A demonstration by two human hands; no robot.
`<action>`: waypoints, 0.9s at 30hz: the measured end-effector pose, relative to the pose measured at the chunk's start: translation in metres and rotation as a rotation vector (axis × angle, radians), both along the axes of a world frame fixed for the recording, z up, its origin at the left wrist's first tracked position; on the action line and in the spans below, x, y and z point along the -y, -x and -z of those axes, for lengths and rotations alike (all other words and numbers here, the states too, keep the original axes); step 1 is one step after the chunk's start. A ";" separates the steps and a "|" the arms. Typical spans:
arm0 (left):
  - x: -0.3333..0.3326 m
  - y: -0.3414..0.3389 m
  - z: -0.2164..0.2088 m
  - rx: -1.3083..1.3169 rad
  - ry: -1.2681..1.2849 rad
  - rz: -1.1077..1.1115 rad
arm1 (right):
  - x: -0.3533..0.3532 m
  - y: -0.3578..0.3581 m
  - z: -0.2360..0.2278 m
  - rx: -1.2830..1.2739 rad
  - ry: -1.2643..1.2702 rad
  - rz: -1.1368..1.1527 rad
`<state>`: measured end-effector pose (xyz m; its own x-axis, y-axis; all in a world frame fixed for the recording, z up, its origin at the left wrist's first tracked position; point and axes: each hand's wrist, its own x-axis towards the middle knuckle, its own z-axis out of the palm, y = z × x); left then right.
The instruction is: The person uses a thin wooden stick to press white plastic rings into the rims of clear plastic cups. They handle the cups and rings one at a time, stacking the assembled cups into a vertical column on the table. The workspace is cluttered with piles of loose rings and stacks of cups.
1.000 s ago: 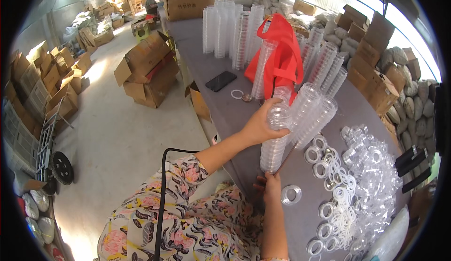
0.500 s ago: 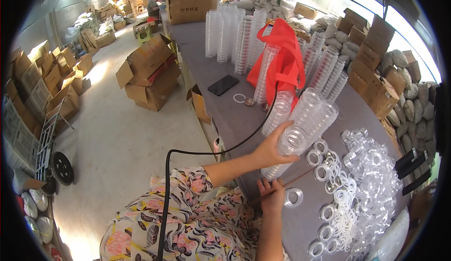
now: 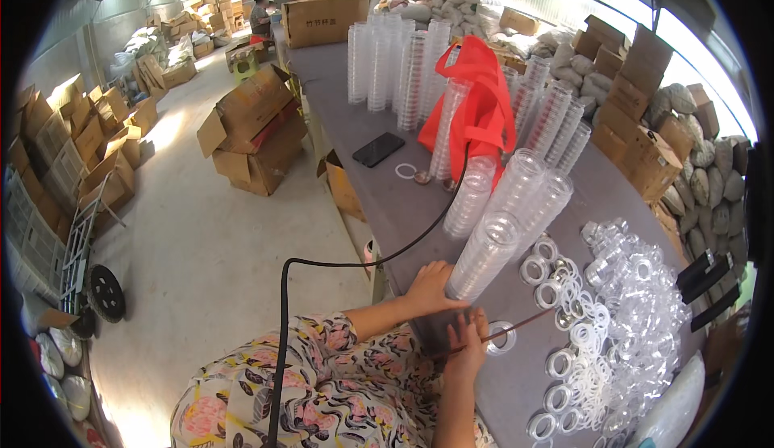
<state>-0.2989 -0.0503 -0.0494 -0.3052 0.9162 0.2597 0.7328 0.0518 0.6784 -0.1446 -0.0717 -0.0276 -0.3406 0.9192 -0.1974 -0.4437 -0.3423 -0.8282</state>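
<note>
Bright daylight (fisheye-bent, dark-rimmed), mild glare.

Brown cardboard boxes (image 3: 250,129) heap upper left; a dark-screened flat black phone (image 3: 378,149) lies upper centre.

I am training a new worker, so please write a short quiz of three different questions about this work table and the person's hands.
1. True or false: the left hand rests at the base of a stack of clear plastic lids.
2. What does the right hand hold?
A. a phone
B. a thin stick
C. a red bag
3. Fill in: the black phone lies on the grey ____.

Key:
1. True.
2. B, a thin stick that points toward the white rings.
3. Table.
</note>
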 end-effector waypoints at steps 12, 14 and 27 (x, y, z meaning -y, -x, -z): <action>-0.056 0.012 0.012 0.151 -0.230 -0.153 | 0.016 -0.039 -0.022 0.133 -0.399 0.295; -0.058 0.007 0.014 0.133 -0.258 -0.167 | 0.021 -0.047 -0.026 0.162 -0.361 0.273; -0.004 -0.032 -0.001 0.020 -0.335 0.321 | 0.012 -0.098 -0.017 0.428 -0.492 0.653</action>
<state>-0.2671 -0.0460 -0.0484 -0.0277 0.8320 0.5541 0.6622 -0.4000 0.6336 -0.0464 -0.0833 -0.0105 0.2871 0.9170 0.2768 -0.0469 0.3021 -0.9521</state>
